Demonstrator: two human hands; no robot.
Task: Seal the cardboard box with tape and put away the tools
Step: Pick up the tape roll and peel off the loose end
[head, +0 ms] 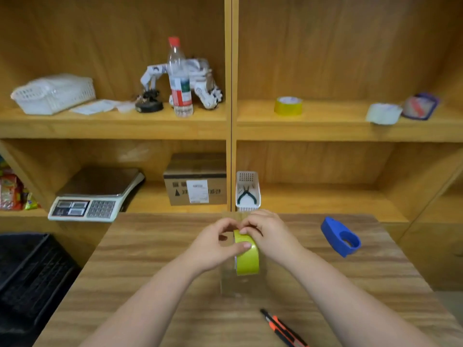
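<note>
A small cardboard box [241, 284] stands on the wooden table [155, 271], mostly hidden behind my hands. I hold a yellow-green tape roll [248, 259] upright above it. My left hand [218, 246] grips the roll's side with the thumb on its face. My right hand [268, 236] pinches at the top edge of the roll. A blue tape dispenser [340, 237] lies on the table to the right. An orange and black utility knife [283, 329] lies near the front edge.
A white basket with pliers [248, 194] sits on the lower shelf behind the box. A scale [97, 194] and a labelled carton [196, 181] stand to its left. Upper shelf holds tape rolls [288, 106], a bottle [179, 78] and a white tray [53, 93]. A black crate [30, 271] is at left.
</note>
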